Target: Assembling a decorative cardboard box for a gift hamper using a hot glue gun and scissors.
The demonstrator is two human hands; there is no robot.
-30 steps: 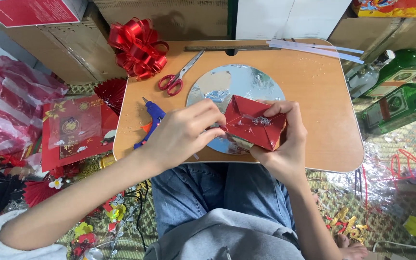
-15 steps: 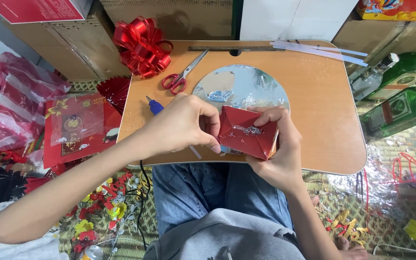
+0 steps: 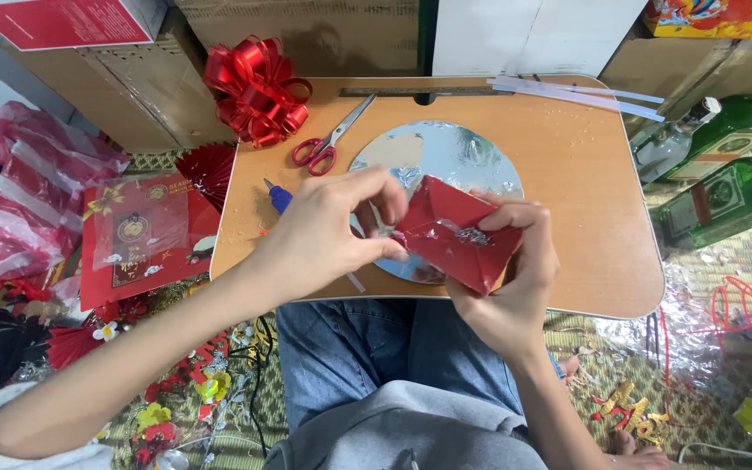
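Note:
A folded red paper piece (image 3: pixel 456 237) with a bit of silver foil at its centre is held above the near edge of a small wooden table (image 3: pixel 585 218). My right hand (image 3: pixel 515 287) grips it from below and the right side. My left hand (image 3: pixel 328 231) pinches its left edge with thumb and fingers. Behind the paper lies a round silver foil-covered disc (image 3: pixel 446 157) on the table.
Red-handled scissors (image 3: pixel 328 144), a blue-capped glue tube (image 3: pixel 278 196) and a red ribbon bow (image 3: pixel 256 87) sit at the table's left. A ruler and white strips (image 3: pixel 567 90) lie at the far edge. Green bottles (image 3: pixel 724 174) lie right; red packets (image 3: pixel 141 235) lie left.
The red paper has been turned slightly and held a little lower over the table's near edge. My left hand's fingers have shifted along its left edge.

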